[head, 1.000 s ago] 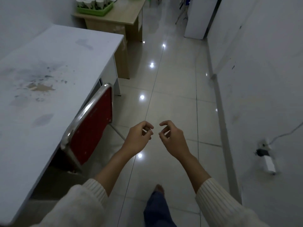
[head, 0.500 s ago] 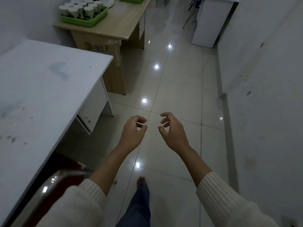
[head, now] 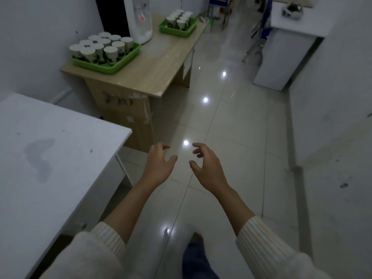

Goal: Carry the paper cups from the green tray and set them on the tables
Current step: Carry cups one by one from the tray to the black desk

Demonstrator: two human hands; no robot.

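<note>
A green tray (head: 112, 67) holding several upside-down paper cups (head: 110, 52) sits on the near left end of a wooden table (head: 153, 71) ahead of me. A second green tray (head: 177, 32) with several more cups (head: 181, 22) lies at the table's far end. My left hand (head: 160, 165) and my right hand (head: 207, 167) hover side by side over the floor, well short of the table. Both are empty, fingers curled and apart.
A white table (head: 50, 158) with grey stains fills the lower left. A white water dispenser (head: 141, 19) stands between the trays. A white cabinet (head: 285, 51) stands at the right by the wall. Glossy tiled floor (head: 231, 127) runs ahead.
I have walked forward: the wooden table and trays are much nearer, the red chair has dropped out of view, and both hands have opened wider.
</note>
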